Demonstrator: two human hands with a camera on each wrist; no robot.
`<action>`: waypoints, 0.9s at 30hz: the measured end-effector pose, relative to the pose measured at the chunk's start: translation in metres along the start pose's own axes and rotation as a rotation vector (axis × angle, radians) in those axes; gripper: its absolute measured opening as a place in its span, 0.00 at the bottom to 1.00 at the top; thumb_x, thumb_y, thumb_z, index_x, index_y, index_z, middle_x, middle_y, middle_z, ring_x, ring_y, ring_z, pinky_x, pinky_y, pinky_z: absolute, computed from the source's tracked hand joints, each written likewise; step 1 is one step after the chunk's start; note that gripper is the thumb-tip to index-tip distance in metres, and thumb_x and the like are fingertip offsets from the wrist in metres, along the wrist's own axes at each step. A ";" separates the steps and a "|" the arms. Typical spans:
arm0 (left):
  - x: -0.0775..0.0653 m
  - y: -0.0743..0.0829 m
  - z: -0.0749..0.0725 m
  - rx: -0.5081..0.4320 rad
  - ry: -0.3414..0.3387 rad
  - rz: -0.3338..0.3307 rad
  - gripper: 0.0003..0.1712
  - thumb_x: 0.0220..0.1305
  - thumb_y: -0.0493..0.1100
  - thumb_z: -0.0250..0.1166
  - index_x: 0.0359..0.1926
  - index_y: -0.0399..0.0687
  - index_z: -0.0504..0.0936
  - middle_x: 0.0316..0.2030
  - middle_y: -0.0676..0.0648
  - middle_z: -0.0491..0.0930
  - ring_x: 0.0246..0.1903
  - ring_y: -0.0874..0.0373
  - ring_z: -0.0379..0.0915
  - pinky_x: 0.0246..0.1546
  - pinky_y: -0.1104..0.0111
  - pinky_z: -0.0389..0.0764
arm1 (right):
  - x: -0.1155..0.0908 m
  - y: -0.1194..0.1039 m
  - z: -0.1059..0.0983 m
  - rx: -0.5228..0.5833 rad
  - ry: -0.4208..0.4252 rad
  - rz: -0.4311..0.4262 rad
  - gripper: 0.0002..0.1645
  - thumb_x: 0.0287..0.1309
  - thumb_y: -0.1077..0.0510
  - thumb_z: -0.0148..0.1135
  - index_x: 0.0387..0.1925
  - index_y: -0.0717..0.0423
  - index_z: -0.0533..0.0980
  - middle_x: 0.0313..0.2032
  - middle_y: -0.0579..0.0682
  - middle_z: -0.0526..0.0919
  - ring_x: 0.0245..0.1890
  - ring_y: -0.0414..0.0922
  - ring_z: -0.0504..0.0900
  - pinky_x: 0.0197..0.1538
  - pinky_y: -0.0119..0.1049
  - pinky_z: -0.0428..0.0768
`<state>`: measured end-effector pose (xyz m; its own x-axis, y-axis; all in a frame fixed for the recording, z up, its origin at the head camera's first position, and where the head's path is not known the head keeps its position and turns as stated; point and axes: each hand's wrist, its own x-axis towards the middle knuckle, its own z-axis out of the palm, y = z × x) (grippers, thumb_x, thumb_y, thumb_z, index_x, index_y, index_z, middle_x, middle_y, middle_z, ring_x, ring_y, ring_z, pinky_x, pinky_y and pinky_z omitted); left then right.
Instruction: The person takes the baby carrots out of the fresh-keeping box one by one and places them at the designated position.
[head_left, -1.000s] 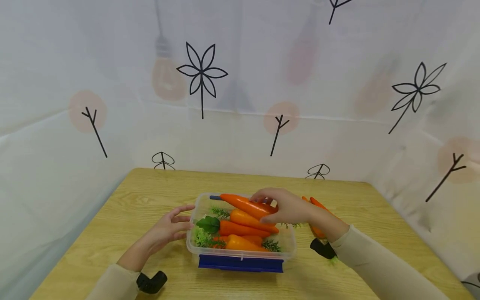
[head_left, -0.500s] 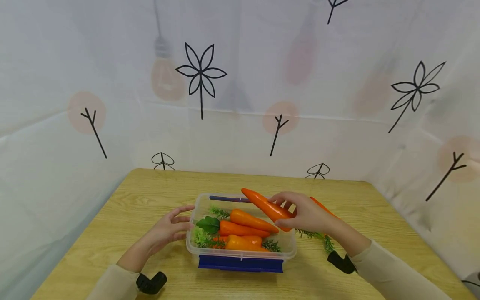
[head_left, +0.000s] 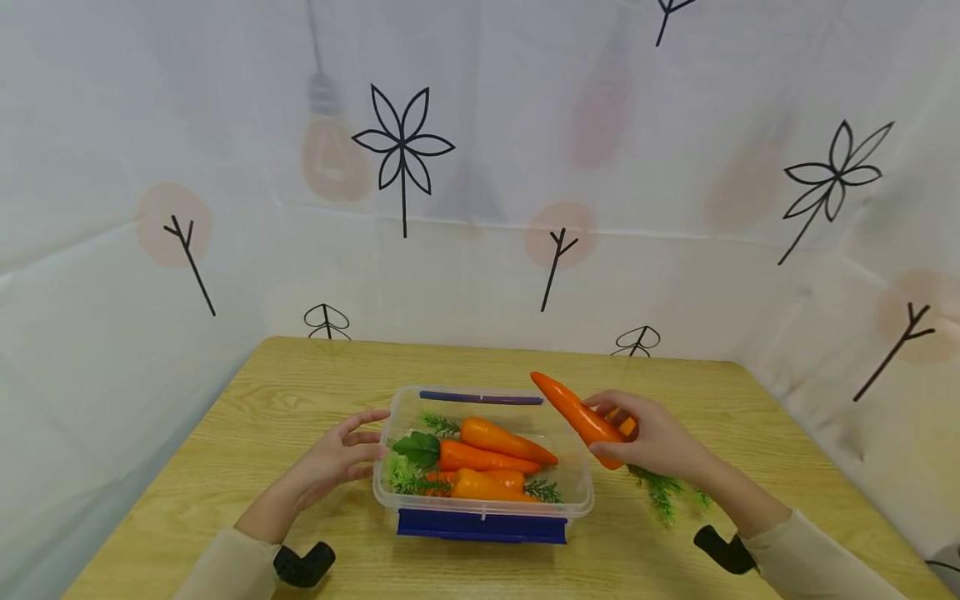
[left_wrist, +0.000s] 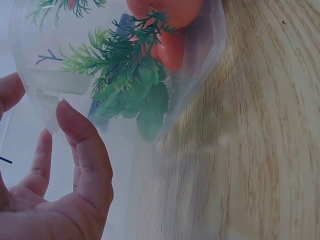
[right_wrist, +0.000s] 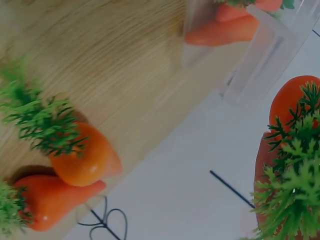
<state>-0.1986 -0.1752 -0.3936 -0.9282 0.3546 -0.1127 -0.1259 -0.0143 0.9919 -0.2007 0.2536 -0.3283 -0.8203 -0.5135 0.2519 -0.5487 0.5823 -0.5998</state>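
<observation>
My right hand (head_left: 660,437) holds an orange carrot (head_left: 577,412) above the table, just right of the plastic box, its tip pointing up and left. In the right wrist view the feathery green top (right_wrist: 295,185) of this carrot covers much of that hand. The clear plastic box (head_left: 583,500) stands open, with a blue latch (head_left: 480,527) on its near side. Inside lie several carrots (head_left: 491,458) with green leaves (head_left: 417,448). My left hand (head_left: 330,458) is at the box's left side, fingers spread and loosely bent, fingertips right at the wall.
On the table right of the box lie an orange carrot (right_wrist: 82,155) and a redder carrot (right_wrist: 55,197), mostly hidden behind my right hand in the head view. A patterned white cloth (head_left: 480,283) hangs behind the wooden table (head_left: 337,367).
My right hand has lifted the carrot from over the box and carried it right, past the box's right side. The left hand has stayed in place.
</observation>
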 end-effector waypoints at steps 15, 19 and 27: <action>-0.001 0.001 0.000 0.000 0.009 -0.008 0.41 0.58 0.40 0.66 0.69 0.42 0.56 0.58 0.29 0.62 0.43 0.53 0.74 0.38 0.63 0.76 | -0.030 0.024 -0.016 -0.038 0.141 0.126 0.29 0.49 0.55 0.71 0.53 0.56 0.73 0.42 0.54 0.78 0.35 0.46 0.75 0.26 0.34 0.78; -0.001 0.001 0.001 0.007 0.009 -0.009 0.41 0.58 0.40 0.67 0.69 0.42 0.56 0.57 0.30 0.64 0.43 0.53 0.74 0.38 0.63 0.77 | -0.038 0.030 -0.021 -0.048 0.174 0.142 0.29 0.50 0.56 0.71 0.54 0.57 0.72 0.43 0.58 0.77 0.34 0.45 0.76 0.25 0.35 0.77; -0.002 0.005 0.002 0.008 0.006 -0.008 0.41 0.60 0.39 0.65 0.69 0.41 0.54 0.56 0.32 0.65 0.43 0.54 0.74 0.38 0.64 0.77 | -0.049 0.046 -0.032 -0.093 0.214 0.208 0.31 0.50 0.56 0.70 0.56 0.58 0.71 0.45 0.61 0.76 0.34 0.45 0.76 0.25 0.35 0.77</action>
<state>-0.1970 -0.1746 -0.3881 -0.9293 0.3492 -0.1206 -0.1303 -0.0043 0.9915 -0.1913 0.3253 -0.3442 -0.9266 -0.2383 0.2911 -0.3695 0.7215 -0.5856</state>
